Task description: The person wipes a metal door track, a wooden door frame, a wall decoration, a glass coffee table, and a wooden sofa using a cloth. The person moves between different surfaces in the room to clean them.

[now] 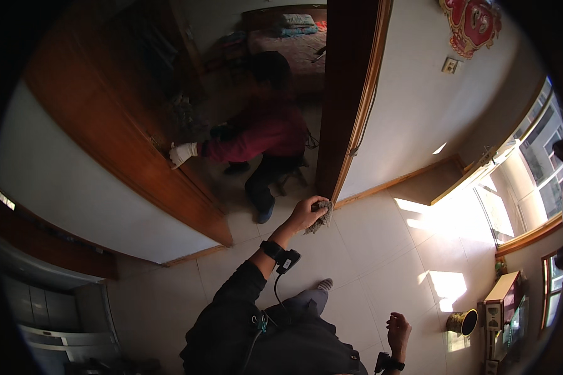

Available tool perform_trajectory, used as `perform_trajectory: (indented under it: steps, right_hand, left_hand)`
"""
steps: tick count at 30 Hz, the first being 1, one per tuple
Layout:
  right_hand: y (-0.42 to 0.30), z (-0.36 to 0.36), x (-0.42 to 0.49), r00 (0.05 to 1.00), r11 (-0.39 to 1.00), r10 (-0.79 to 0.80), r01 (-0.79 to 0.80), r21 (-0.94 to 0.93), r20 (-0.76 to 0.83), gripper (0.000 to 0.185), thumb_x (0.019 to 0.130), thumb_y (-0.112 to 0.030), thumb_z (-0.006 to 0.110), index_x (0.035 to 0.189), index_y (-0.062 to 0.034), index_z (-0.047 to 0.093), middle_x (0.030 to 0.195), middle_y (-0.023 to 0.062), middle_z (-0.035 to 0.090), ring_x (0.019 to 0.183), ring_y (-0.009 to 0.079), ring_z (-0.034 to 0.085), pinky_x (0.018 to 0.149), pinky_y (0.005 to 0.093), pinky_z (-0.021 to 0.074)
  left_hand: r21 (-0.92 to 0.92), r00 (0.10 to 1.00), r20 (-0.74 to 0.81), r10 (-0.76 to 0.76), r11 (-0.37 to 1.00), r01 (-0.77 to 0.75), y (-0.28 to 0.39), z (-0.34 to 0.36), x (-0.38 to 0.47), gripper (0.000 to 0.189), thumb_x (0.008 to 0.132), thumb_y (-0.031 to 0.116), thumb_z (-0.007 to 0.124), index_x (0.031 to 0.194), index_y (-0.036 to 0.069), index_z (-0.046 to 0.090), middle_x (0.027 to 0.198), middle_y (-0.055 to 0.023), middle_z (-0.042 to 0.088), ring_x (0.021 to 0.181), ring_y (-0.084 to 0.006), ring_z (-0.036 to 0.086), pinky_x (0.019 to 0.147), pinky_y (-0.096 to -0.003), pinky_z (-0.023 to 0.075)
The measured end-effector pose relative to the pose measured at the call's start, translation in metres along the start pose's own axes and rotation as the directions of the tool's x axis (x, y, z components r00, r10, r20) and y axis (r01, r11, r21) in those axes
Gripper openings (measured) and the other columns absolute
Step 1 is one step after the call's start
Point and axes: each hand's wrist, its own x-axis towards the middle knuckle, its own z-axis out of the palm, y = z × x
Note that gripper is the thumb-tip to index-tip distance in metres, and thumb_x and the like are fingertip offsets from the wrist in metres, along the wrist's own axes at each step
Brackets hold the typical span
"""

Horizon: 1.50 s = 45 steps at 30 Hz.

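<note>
My left hand (307, 214) grips a crumpled grey cloth (322, 218). The cloth is at the foot of a brown wooden door frame (354, 140) and appears to touch it. A black wrist strap with a small device and a cable (284, 259) is on my left forearm. Off to the lower right, my right hand (398, 328) hangs over the tiled floor (370, 262), its fingers loosely curled and holding nothing that I can see. It wears a similar strap (388, 363).
Inside the doorway a seated person (267, 136) rests a white-gloved hand (183, 154) against the brown wooden door (122, 136). Behind is a bed (291, 51). To the right are a bright open door (478, 164), a patterned bin (460, 322) and a box (502, 293).
</note>
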Motion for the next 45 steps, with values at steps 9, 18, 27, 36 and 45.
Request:
perform_trajectory:
  steps: [9,18,27,36,45]
  right_hand:
    - [0.046,-0.111,0.17,0.981,0.986,-0.164,0.166,-0.008,0.105,0.013,0.095,-0.006,0.063,0.102,0.0026,0.068,0.08,0.0085,0.069,0.066,0.0159,0.061,0.063,0.0321,0.0536]
    - [0.115,-0.197,0.301,0.967,0.982,-0.144,0.166,-0.092,0.212,0.023,0.1,-0.013,0.053,0.097,0.004,0.068,0.074,0.0162,0.071,0.069,0.0266,0.075,0.059,0.0388,0.0586]
    - [0.125,-0.296,0.491,0.866,0.903,-0.319,0.401,-0.154,0.384,0.022,0.101,-0.013,0.055,0.094,0.0043,0.068,0.069,0.0159,0.07,0.061,0.026,0.071,0.058,0.0367,0.0558]
    - [0.138,-0.314,0.64,0.766,0.886,-0.372,0.462,-0.045,0.524,0.017,0.097,-0.011,0.06,0.103,0.0012,0.072,0.069,0.015,0.072,0.062,0.0214,0.072,0.059,0.0349,0.0562]
    - [0.102,-0.294,0.736,0.668,0.819,-0.524,0.565,0.099,0.529,0.014,0.097,-0.007,0.063,0.104,0.0021,0.071,0.07,0.0153,0.072,0.063,0.0212,0.072,0.059,0.0332,0.0566]
  left_hand:
    - [0.003,0.996,-0.087,-0.012,1.0,0.012,0.058,0.116,0.14,0.036,0.095,0.022,0.072,0.128,0.007,0.067,0.116,-0.0106,0.073,0.104,-0.0198,0.07,0.091,-0.0332,0.0556]
    - [0.089,0.98,-0.055,0.191,0.978,-0.186,0.125,0.231,0.228,0.034,0.093,0.018,0.073,0.124,0.003,0.066,0.112,-0.0159,0.073,0.105,-0.0269,0.071,0.094,-0.0359,0.0553]
    - [-0.05,0.913,-0.389,-0.123,0.992,0.113,0.112,0.279,0.228,0.039,0.095,0.022,0.072,0.13,0.005,0.066,0.114,-0.013,0.074,0.105,-0.0221,0.072,0.091,-0.0337,0.057]
    - [-0.079,0.852,-0.486,-0.193,0.981,0.178,0.096,0.343,0.214,0.038,0.097,0.018,0.07,0.132,0.004,0.064,0.12,-0.0127,0.072,0.108,-0.0212,0.07,0.093,-0.0334,0.0567]
    - [0.025,0.833,-0.545,-0.091,0.992,0.124,0.133,0.343,0.307,0.039,0.097,0.02,0.07,0.132,0.003,0.064,0.118,-0.0142,0.072,0.107,-0.022,0.071,0.089,-0.033,0.0574]
